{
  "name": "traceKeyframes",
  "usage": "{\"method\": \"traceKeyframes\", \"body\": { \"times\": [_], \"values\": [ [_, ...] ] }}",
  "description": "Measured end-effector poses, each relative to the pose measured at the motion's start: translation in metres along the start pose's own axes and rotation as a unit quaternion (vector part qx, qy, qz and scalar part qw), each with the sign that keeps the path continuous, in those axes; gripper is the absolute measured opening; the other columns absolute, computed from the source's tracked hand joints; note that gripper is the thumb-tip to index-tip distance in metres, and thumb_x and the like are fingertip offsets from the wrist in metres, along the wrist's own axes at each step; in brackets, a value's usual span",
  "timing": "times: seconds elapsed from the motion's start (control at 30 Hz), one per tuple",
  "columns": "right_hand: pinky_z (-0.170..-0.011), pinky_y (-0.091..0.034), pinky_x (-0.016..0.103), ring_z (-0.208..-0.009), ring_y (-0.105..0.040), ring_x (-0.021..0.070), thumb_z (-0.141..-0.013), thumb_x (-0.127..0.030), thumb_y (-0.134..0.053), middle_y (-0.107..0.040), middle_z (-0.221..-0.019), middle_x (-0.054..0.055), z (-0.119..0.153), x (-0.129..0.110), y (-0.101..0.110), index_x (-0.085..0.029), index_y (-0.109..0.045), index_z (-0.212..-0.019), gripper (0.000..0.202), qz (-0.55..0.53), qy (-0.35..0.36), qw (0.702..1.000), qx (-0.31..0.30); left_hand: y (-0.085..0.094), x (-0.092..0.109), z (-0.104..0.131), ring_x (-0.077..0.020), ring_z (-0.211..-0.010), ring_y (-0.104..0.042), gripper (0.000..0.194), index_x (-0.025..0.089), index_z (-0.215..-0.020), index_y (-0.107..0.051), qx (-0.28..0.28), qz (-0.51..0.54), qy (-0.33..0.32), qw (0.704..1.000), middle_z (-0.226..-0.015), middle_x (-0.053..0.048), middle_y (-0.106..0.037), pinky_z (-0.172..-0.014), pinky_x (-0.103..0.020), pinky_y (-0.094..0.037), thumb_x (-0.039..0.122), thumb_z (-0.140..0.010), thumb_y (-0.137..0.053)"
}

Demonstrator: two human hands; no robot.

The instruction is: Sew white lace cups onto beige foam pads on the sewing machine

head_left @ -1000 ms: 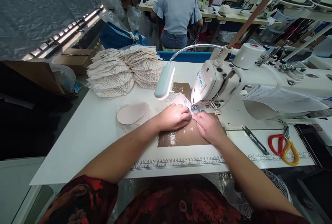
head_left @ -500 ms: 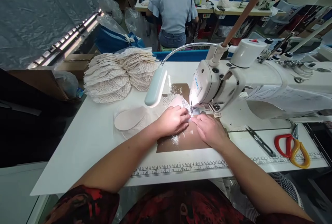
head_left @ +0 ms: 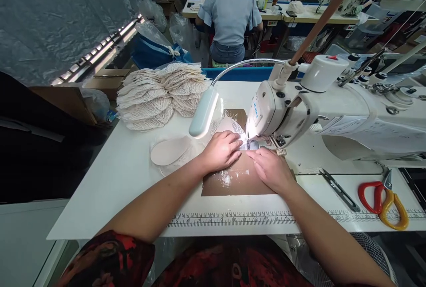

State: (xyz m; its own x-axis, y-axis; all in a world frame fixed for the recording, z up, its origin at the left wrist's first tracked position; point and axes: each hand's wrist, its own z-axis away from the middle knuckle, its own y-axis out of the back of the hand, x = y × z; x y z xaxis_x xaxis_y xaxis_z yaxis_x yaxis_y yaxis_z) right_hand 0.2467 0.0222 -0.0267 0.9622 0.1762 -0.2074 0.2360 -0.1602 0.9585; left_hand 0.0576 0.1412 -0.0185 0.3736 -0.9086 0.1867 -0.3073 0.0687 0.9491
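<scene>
A white lace piece (head_left: 229,123) with a smooth pale pad-like part lies under the needle area of the white sewing machine (head_left: 266,105), lit brightly. My left hand (head_left: 221,151) rests at its near edge, fingers bent together and holding it down beside the presser foot. My right hand (head_left: 271,167) is closed with the index finger reaching to the fabric's edge in front of the foot; its other fingers curl under. The exact pinch is lost in glare. Under both hands lies a brown taped sheet (head_left: 233,182). Left of them is a pale oval pad (head_left: 169,151) on sheer material.
Stacked lace pieces (head_left: 146,100) stand at the back left. A small lamp (head_left: 203,112) hangs over the work. At right lie thread snips (head_left: 339,190) and red-and-yellow scissors (head_left: 382,198). A printed ruler (head_left: 233,219) runs along the front edge. A person (head_left: 229,12) sits ahead.
The view has shifted slightly, so most things sit further right. The lace piece has turned a little at the needle, showing more of its smooth part. Both hands stay on it.
</scene>
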Motion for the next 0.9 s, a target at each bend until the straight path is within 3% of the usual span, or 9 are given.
{"method": "traceKeyframes", "body": {
  "times": [0.27, 0.57, 0.67, 0.77, 0.83, 0.9],
  "values": [
    [-0.07, -0.044, 0.028, -0.087, -0.063, 0.0191, -0.093, -0.019, -0.044, -0.07, -0.095, 0.005, 0.0, 0.0, 0.004, -0.023, -0.068, -0.118, 0.035, -0.041, -0.001, 0.999, 0.002, 0.0, -0.005, 0.0, -0.0322, -0.121, -0.047, 0.038, 0.018, -0.122, -0.06, 0.017, -0.024, 0.062, 0.998, -0.132, -0.013, -0.056, -0.096, -0.047, -0.041, 0.038, -0.094, -0.045],
    [-0.071, -0.048, 0.03, -0.084, -0.065, 0.0196, -0.094, -0.023, -0.042, -0.07, -0.095, 0.006, 0.003, 0.007, -0.003, -0.023, -0.068, -0.115, 0.034, -0.035, 0.038, 0.998, 0.029, 0.006, -0.009, 0.004, -0.0332, -0.122, -0.048, 0.043, 0.019, -0.127, -0.056, -0.006, -0.052, 0.162, 0.985, -0.133, -0.015, -0.053, -0.095, -0.047, -0.043, 0.044, -0.093, -0.048],
    [-0.068, -0.049, 0.03, -0.082, -0.066, 0.019, -0.093, -0.023, -0.042, -0.07, -0.095, 0.005, 0.004, 0.01, -0.005, -0.024, -0.068, -0.115, 0.033, -0.03, 0.047, 0.998, 0.035, 0.03, -0.008, 0.012, -0.0316, -0.123, -0.048, 0.054, 0.018, -0.135, -0.047, -0.026, -0.016, 0.178, 0.983, -0.138, -0.016, -0.049, -0.096, -0.043, -0.044, 0.045, -0.089, -0.054],
    [-0.066, -0.049, 0.031, -0.081, -0.066, 0.0184, -0.093, -0.024, -0.042, -0.07, -0.096, 0.004, 0.004, 0.011, -0.005, -0.025, -0.068, -0.115, 0.034, -0.032, 0.054, 0.997, 0.039, 0.067, -0.01, 0.032, -0.0292, -0.114, -0.054, 0.051, 0.015, -0.131, -0.047, -0.018, 0.0, 0.22, 0.975, -0.13, -0.016, -0.055, -0.09, -0.038, -0.047, 0.046, -0.09, -0.051],
    [-0.064, -0.049, 0.031, -0.081, -0.066, 0.0188, -0.093, -0.025, -0.042, -0.07, -0.094, 0.004, 0.004, 0.011, -0.005, -0.025, -0.068, -0.115, 0.034, -0.031, 0.059, 0.997, 0.04, 0.089, -0.019, 0.055, -0.0321, -0.109, -0.056, 0.048, 0.012, -0.122, -0.052, -0.019, -0.055, 0.319, 0.946, -0.121, -0.018, -0.059, -0.088, -0.042, -0.046, 0.048, -0.092, -0.045],
    [-0.063, -0.049, 0.032, -0.079, -0.066, 0.0194, -0.093, -0.025, -0.041, -0.07, -0.092, 0.005, 0.004, 0.011, -0.005, -0.024, -0.069, -0.114, 0.035, -0.028, 0.059, 0.997, 0.041, 0.101, -0.03, 0.085, -0.037, -0.109, -0.055, 0.049, 0.007, -0.108, -0.056, -0.034, -0.122, 0.421, 0.898, -0.113, -0.023, -0.061, -0.088, -0.048, -0.044, 0.051, -0.091, -0.042]
  ]
}}
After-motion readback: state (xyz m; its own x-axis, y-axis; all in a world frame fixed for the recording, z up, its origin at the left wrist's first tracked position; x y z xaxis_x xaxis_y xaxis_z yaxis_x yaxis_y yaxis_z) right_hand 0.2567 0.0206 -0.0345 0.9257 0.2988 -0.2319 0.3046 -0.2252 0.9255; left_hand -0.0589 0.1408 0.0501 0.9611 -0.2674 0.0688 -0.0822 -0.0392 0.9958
